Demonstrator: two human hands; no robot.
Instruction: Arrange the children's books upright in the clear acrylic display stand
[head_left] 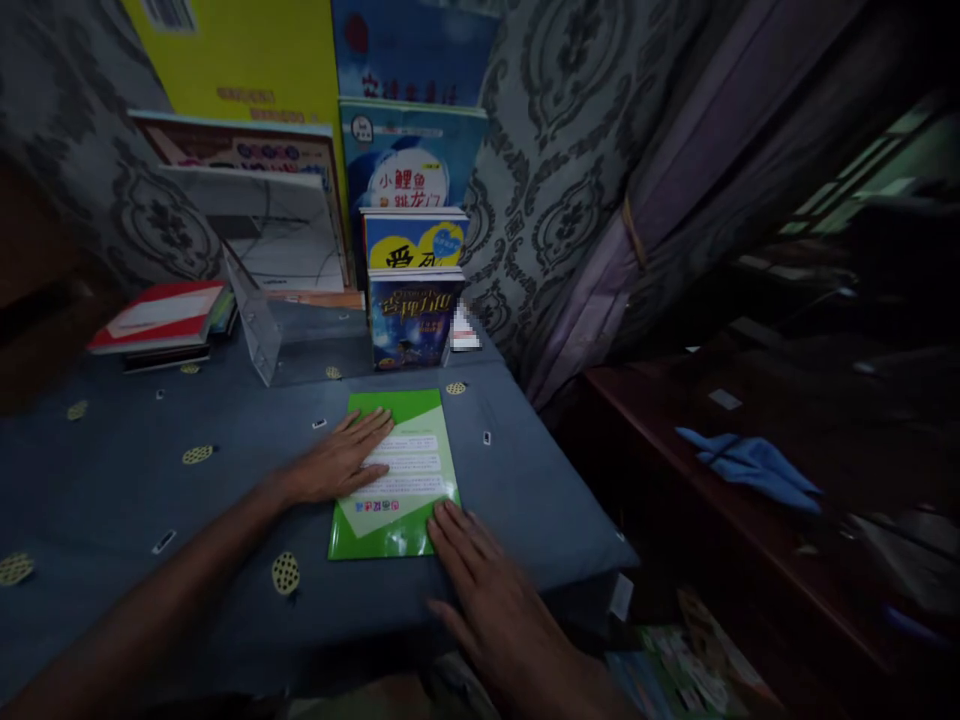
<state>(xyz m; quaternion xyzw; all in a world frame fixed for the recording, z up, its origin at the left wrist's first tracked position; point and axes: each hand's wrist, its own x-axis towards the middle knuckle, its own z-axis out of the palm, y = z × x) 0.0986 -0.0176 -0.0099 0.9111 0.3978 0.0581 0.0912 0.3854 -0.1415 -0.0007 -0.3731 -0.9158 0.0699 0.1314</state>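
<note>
A thin green book (409,525) lies flat on the blue-grey tablecloth (225,520), a pale panel of print on its upper face. Across its left side rests my left hand (346,458), palm down with the fingers stretched out. My right hand (484,570) touches the book's lower right edge with its fingertips, fingers extended and thumb apart. Neither hand is closed around anything. Just beyond the book, several books stand upright in a row, the nearest being a small dark blue book (415,320).
A clear plastic bookend (255,320) stands left of the upright books. Behind are a tall yellow book (259,60) and a white sheet-like item (277,230). A red book (161,315) tops a stack at left. Right of the table, a blue cloth (750,465) lies on dark red furniture (660,470).
</note>
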